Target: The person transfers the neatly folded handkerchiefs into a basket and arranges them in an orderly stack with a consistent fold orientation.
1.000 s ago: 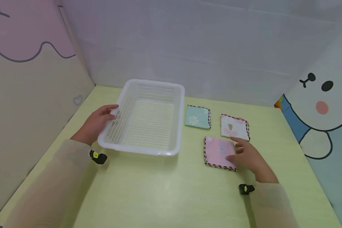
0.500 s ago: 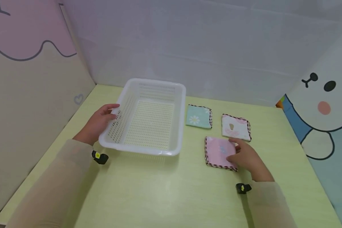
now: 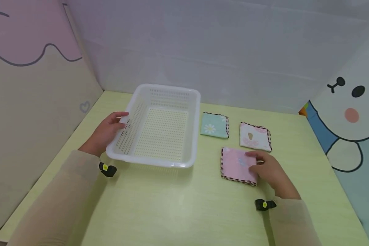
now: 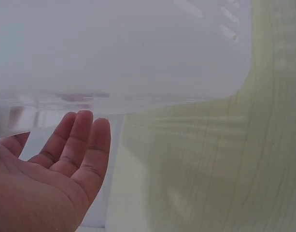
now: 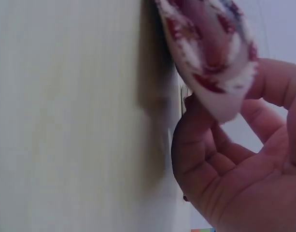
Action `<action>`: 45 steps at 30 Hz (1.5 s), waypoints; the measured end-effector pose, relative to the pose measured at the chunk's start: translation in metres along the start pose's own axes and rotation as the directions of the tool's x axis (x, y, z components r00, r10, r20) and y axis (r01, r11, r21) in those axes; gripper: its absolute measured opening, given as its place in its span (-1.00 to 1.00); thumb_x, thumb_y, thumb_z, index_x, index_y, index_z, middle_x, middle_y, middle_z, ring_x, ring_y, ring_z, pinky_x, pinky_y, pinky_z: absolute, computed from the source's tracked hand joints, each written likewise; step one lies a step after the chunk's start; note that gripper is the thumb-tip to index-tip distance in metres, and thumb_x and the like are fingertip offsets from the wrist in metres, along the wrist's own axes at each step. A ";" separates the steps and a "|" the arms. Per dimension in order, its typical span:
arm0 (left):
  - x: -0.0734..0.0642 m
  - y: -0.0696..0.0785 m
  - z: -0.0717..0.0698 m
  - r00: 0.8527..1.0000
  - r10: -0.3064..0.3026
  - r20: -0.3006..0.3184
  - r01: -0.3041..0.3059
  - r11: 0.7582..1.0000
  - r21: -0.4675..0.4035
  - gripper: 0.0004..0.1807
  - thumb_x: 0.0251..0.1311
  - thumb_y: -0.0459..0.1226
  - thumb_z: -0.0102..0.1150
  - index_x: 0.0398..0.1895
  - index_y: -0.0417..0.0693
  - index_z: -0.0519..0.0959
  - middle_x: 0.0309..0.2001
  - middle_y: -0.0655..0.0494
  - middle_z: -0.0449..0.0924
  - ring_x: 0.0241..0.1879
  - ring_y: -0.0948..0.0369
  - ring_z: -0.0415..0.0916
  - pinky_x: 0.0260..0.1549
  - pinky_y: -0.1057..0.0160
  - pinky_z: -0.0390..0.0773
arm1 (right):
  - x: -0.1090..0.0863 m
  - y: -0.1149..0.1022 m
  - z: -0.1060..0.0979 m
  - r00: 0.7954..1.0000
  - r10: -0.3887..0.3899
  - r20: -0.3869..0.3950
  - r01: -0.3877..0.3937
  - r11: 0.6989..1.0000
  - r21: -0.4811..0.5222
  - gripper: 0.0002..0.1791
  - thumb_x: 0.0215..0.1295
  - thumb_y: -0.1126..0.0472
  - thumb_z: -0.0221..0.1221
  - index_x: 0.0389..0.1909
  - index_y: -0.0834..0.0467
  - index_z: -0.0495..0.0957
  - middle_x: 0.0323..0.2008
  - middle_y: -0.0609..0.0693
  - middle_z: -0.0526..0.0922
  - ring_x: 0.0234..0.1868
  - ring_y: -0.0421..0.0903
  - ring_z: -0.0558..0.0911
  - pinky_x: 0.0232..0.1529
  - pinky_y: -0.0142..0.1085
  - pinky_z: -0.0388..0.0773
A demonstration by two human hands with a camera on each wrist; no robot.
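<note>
Left grip [image 3: 104, 133] clamped on white basket [image 3: 150, 161] | right grip [image 3: 268, 168], curled, pinches pink cloth [image 3: 235, 166]

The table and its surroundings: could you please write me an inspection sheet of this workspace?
Surface: pale yellow-green table.
Job's things: white perforated basket; to its right, pink cloth, teal cloth and white patterned cloth.
Clutter: nothing seen.
Hands: left hand touches the basket's left rim, whether gripping it is unclear; right hand pinches the pink cloth's right edge.
Cables: nothing seen.
Surroundings: plain rear wall; cartoon-printed left wall and right wall; black device at each wrist.
</note>
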State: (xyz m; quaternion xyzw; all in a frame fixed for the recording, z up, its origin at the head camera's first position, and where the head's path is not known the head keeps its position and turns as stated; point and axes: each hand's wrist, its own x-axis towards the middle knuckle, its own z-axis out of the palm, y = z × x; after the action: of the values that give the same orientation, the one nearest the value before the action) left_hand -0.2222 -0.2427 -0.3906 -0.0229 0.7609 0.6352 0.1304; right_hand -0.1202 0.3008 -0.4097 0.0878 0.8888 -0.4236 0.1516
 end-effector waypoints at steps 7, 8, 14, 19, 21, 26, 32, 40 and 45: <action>-0.001 0.002 0.001 1.000 0.018 0.000 -0.018 1.000 0.018 -0.49 0.61 -0.22 -0.19 0.56 0.15 0.19 0.38 -0.06 0.25 0.07 0.00 0.52 -0.11 0.16 0.62 | -0.001 0.002 0.001 0.999 0.033 -0.034 -0.027 0.987 0.156 -0.32 0.40 0.31 0.22 0.53 0.04 0.35 0.55 0.22 0.12 0.37 0.25 0.31 0.21 0.04 0.42; -0.002 0.002 0.002 1.000 0.019 0.001 -0.019 1.000 0.018 -0.49 0.61 -0.22 -0.19 0.56 0.15 0.20 0.38 -0.06 0.25 0.07 0.00 0.52 -0.11 0.16 0.62 | 0.000 0.002 0.001 0.999 0.036 -0.038 -0.029 0.985 0.168 -0.31 0.40 0.30 0.22 0.54 0.02 0.34 0.57 0.20 0.09 0.39 0.24 0.30 0.23 0.05 0.42; -0.005 0.004 0.002 1.000 0.014 -0.002 -0.014 1.000 0.014 -0.50 0.61 -0.22 -0.18 0.54 0.16 0.22 0.36 -0.07 0.26 0.07 -0.02 0.53 -0.11 0.14 0.63 | -0.001 0.000 -0.001 0.998 0.011 -0.061 -0.003 0.991 0.131 -0.24 0.43 0.23 0.27 0.59 -0.09 0.25 0.61 0.16 0.01 0.41 0.25 0.32 0.18 0.01 0.48; -0.006 0.004 0.002 1.000 0.014 -0.004 -0.014 1.000 0.022 -0.50 0.61 -0.22 -0.19 0.55 0.16 0.22 0.36 -0.07 0.26 0.09 -0.03 0.52 -0.11 0.13 0.64 | -0.003 -0.002 -0.002 0.998 -0.030 -0.062 0.037 0.993 0.116 -0.19 0.42 0.18 0.29 0.62 -0.15 0.18 0.60 0.15 0.04 0.40 0.25 0.33 0.10 -0.11 0.52; -0.006 0.004 0.003 1.000 0.017 -0.001 -0.017 1.000 0.022 -0.50 0.61 -0.22 -0.19 0.55 0.15 0.21 0.36 -0.08 0.27 0.09 -0.02 0.52 -0.10 0.13 0.64 | -0.005 -0.001 -0.003 0.997 -0.048 -0.060 0.056 0.989 0.135 -0.18 0.43 0.17 0.29 0.62 -0.14 0.17 0.60 0.13 0.04 0.37 0.23 0.34 0.04 -0.20 0.55; -0.005 0.005 0.003 1.000 0.013 0.002 -0.013 1.000 0.011 -0.50 0.60 -0.23 -0.17 0.54 0.16 0.22 0.37 -0.08 0.27 0.09 -0.03 0.52 -0.10 0.12 0.65 | -0.007 0.000 -0.004 0.993 -0.102 -0.067 0.113 0.975 0.192 -0.19 0.45 0.14 0.29 0.63 -0.11 0.16 0.60 0.09 0.04 0.23 0.12 0.41 -0.12 -0.37 0.58; -0.008 0.007 0.002 1.000 -0.007 0.009 0.007 1.000 -0.007 -0.48 0.61 -0.21 -0.16 0.57 0.18 0.20 0.41 -0.06 0.24 0.12 -0.04 0.51 -0.08 0.13 0.65 | -0.008 -0.001 -0.004 0.988 -0.121 -0.096 0.140 0.966 0.216 -0.21 0.47 0.08 0.27 0.62 -0.17 0.16 0.56 0.07 0.13 0.05 0.01 0.53 -0.14 -0.38 0.61; -0.008 0.005 0.002 1.000 -0.024 0.018 0.026 0.997 -0.067 -0.45 0.61 -0.20 -0.14 0.60 0.20 0.19 0.45 -0.04 0.22 0.15 -0.04 0.48 -0.06 0.16 0.65 | -0.009 -0.004 -0.002 0.982 -0.150 -0.111 0.179 0.928 0.327 -0.24 0.49 0.13 0.25 0.62 -0.14 0.18 0.55 0.08 0.13 0.00 -0.12 0.55 -0.13 -0.42 0.61; -0.007 0.002 0.000 0.999 -0.038 0.015 0.039 0.996 -0.085 -0.44 0.61 -0.20 -0.15 0.62 0.22 0.17 0.48 -0.03 0.20 0.19 -0.07 0.46 -0.04 0.14 0.65 | -0.008 -0.005 -0.001 0.975 -0.192 -0.110 0.221 0.842 0.492 -0.25 0.48 0.24 0.24 0.61 -0.07 0.20 0.50 0.05 0.12 -0.10 -0.16 0.54 -0.16 -0.48 0.60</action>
State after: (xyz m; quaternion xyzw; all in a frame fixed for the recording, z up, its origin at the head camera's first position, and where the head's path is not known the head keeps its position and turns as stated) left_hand -0.2162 -0.2427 -0.3869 -0.0386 0.7318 0.6645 0.1466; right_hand -0.1144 0.2980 -0.4033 0.0398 0.7565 -0.6507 0.0522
